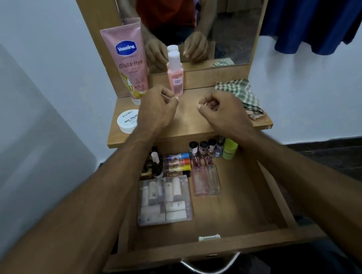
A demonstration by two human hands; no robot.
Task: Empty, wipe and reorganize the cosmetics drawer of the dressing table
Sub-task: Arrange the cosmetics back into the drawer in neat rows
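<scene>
Both hands, left [158,108] and right [221,107], hover over the table [187,122] with fingers loosely curled, holding nothing. Below, the open cosmetics drawer [239,209] holds bottles grouped along its back, seemingly reorganized; the checked cloth [241,96] lies nearby, within reach.

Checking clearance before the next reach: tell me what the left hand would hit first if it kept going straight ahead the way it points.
Probably the small pink bottle. The left hand hovers over the tabletop, its curled fingers aimed toward the mirror, with the bottle just beyond them. Depth is unclear, so it might pass beside it.
</scene>
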